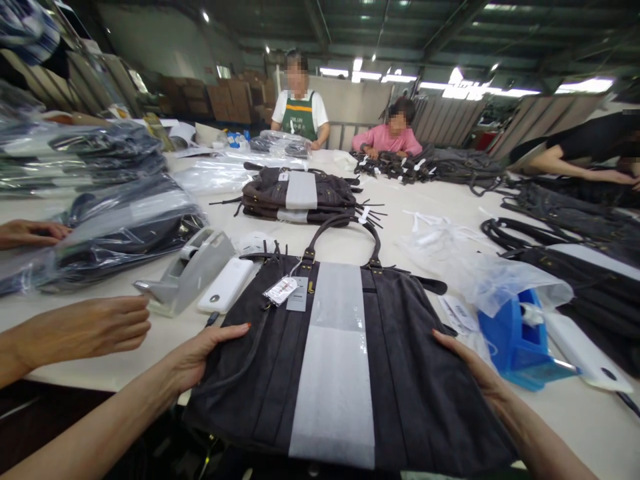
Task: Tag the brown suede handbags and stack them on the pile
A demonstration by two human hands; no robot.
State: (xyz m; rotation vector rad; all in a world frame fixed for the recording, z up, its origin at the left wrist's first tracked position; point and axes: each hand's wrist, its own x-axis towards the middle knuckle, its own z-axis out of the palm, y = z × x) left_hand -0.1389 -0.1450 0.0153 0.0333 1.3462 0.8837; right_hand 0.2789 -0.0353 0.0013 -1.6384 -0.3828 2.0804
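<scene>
A dark handbag point(400, 360) with two looped handles is tilted toward me at the table's near edge. A white paper band point(333, 373) runs down its middle, and a hang tag point(281, 291) dangles on its front. My left hand point(200, 353) grips the bag's left side, thumb on the front panel and fingers hidden behind. On the right side my right hand point(465, 357) holds it the same way, its fingers also out of sight. Just beyond the bag lies a stack of similar banded handbags point(265, 190).
A grey tape dispenser point(193, 270) and a white power bank point(227, 285) stand left. A co-worker's hand point(95, 330) is close by; plastic-wrapped bags point(140, 220) lie behind. To the right are a blue tape dispenser point(520, 340) and more dark bags point(590, 273). Other people work across the table.
</scene>
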